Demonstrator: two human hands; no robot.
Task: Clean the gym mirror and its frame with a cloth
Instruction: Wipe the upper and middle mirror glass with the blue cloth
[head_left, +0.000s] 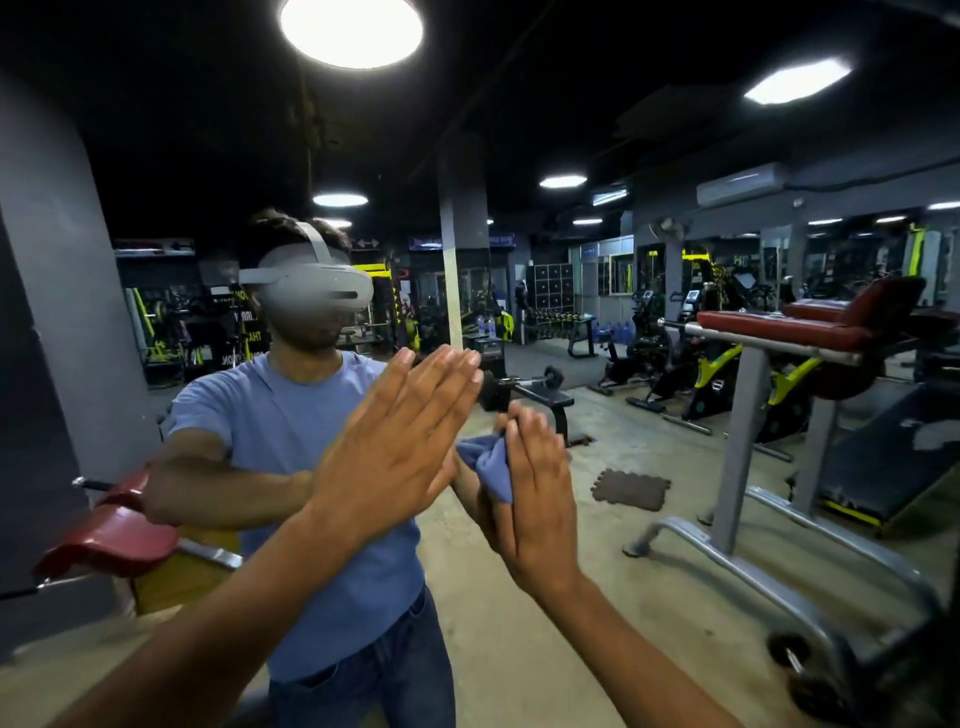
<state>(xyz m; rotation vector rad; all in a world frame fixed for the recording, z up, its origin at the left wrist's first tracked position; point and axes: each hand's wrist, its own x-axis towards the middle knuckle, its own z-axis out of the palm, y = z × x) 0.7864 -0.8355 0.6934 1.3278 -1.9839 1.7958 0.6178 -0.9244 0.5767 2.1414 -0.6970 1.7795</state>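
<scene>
— Mirror (649, 467) fills the whole view, so the gym behind the person shows in it as a reflection. Where are the hands against it?

— Both are raised flat to the glass. The left hand (395, 441) lies with fingers straight and pressed together, pointing up and to the right, palm toward the mirror, holding nothing.

— And the cloth?

— The blue cloth (491, 462) sits just right of the left hand, bunched between the mirror and the right hand (535, 499). The right hand's fingers are straight and together, pressing the cloth to the glass rather than curling round it; a fold sticks out at the left side of that hand.

— What else does the mirror show?

— The person's reflection in a blue T-shirt (291, 415) and white headset (311, 291), left of the hands. Right of the hands, a grey-framed bench with red pads (779, 332). Above, a round ceiling light (350, 31). Below the bench pads, a dark floor mat (631, 488) lies on the concrete.

— The mirror's frame?

— I cannot tell where it runs.
</scene>
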